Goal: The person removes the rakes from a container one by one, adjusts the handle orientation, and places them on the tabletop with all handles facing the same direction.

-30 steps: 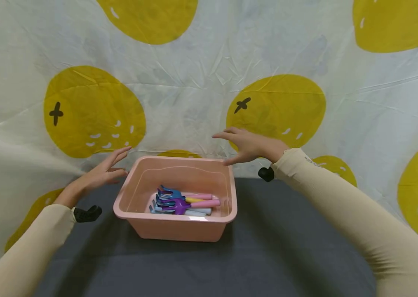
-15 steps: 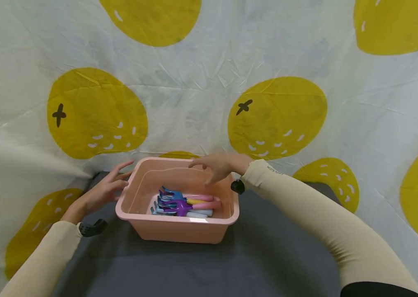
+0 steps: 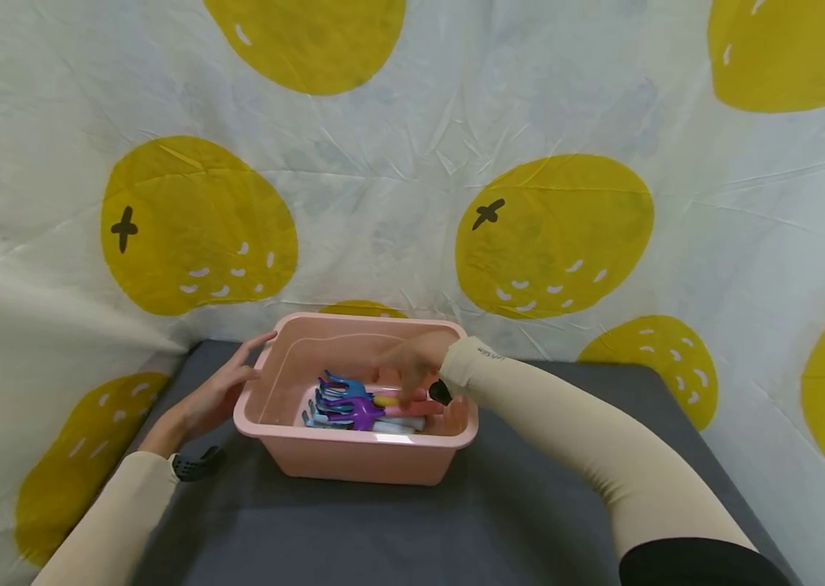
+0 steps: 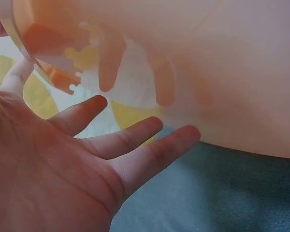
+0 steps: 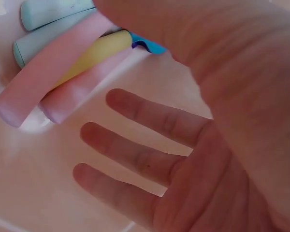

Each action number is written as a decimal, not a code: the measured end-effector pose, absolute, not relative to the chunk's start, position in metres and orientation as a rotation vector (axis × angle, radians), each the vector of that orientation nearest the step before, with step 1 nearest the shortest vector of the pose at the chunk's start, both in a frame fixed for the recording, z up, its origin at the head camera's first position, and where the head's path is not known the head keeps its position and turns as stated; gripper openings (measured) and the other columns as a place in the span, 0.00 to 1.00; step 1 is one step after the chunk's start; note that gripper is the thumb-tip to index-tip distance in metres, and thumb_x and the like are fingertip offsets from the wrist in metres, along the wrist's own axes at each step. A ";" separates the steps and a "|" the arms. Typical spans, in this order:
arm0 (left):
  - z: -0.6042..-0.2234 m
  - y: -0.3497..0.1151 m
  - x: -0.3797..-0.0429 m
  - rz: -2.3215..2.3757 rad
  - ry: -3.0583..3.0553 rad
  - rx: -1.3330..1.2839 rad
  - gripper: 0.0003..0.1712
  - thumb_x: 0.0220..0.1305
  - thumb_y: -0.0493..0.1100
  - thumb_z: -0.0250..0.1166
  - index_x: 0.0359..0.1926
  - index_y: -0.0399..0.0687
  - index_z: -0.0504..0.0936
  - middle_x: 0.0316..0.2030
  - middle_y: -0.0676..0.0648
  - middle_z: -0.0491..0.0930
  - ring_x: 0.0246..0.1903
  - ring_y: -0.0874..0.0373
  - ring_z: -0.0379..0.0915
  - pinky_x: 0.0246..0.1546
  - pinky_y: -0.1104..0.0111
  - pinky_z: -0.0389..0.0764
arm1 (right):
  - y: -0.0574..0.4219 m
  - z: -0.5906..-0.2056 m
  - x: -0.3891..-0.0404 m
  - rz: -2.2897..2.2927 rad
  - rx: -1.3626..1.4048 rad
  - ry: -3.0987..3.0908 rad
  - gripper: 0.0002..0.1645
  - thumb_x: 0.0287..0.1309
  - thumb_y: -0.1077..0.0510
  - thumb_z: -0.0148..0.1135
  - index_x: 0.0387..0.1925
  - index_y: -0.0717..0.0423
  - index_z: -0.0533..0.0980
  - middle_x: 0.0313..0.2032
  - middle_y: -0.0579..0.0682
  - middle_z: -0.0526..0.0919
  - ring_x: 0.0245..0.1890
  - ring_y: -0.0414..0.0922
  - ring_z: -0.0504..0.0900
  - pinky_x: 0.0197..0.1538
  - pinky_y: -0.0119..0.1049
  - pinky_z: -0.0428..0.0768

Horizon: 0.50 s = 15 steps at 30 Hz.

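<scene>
A pink plastic basin holds a pile of small hand rakes with claw-shaped heads. A purple rake head lies on top, beside a blue rake head. In the right wrist view a pink handle crosses a yellow handle, near a pale blue handle. My right hand reaches down inside the basin, thumb side right at the pink handle, three other fingers extended and apart from it. My left hand is at the basin's left side, fingers spread, one fingertip at the rim.
The basin stands on a dark grey cloth-covered table. A white curtain printed with large yellow fruit hangs right behind it. Both forearms wear beige sleeves, with a black band at each wrist.
My right hand has moved left and down, from above the basin's back right corner to inside it at the rake handles. My left hand has drawn closer to the left rim.
</scene>
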<state>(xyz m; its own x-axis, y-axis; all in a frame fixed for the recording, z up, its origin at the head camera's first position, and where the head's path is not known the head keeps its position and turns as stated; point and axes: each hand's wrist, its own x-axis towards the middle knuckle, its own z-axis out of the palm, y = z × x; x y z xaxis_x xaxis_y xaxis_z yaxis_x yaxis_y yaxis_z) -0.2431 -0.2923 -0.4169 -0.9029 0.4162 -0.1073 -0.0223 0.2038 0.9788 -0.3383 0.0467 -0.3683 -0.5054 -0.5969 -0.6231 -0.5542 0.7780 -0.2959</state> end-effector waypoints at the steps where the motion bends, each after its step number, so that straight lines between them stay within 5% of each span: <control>1: -0.418 -0.292 -0.242 1.752 2.131 0.363 0.42 0.75 0.49 0.50 0.81 0.69 0.38 0.80 0.40 0.37 0.72 0.28 0.51 0.65 0.36 0.65 | 0.047 -0.371 -0.339 -0.087 -0.802 2.231 0.43 0.51 0.57 0.79 0.66 0.31 0.69 0.51 0.47 0.77 0.41 0.44 0.74 0.31 0.34 0.81; 9: -0.426 -0.292 -0.238 1.790 2.140 0.326 0.41 0.75 0.47 0.51 0.81 0.68 0.43 0.80 0.39 0.37 0.68 0.25 0.55 0.59 0.39 0.74 | 0.042 -0.391 -0.344 -0.044 -0.725 2.251 0.39 0.47 0.61 0.80 0.57 0.30 0.74 0.41 0.48 0.76 0.36 0.48 0.77 0.28 0.37 0.81; 15: -0.430 -0.294 -0.238 1.826 2.108 0.309 0.39 0.76 0.50 0.50 0.81 0.70 0.43 0.79 0.41 0.40 0.69 0.25 0.53 0.59 0.39 0.74 | 0.043 -0.393 -0.334 -0.429 -0.413 2.197 0.39 0.42 0.74 0.77 0.53 0.38 0.81 0.47 0.53 0.74 0.36 0.52 0.77 0.30 0.39 0.83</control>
<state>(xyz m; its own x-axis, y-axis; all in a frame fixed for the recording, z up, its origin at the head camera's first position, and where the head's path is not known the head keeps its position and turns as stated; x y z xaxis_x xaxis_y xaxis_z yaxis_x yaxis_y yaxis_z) -0.2380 -0.2943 -0.4304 -0.9206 0.3751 -0.1084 -0.0537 0.1531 0.9867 -0.3342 0.0428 -0.3935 -0.5938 -0.4324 -0.6785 -0.1451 0.8871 -0.4383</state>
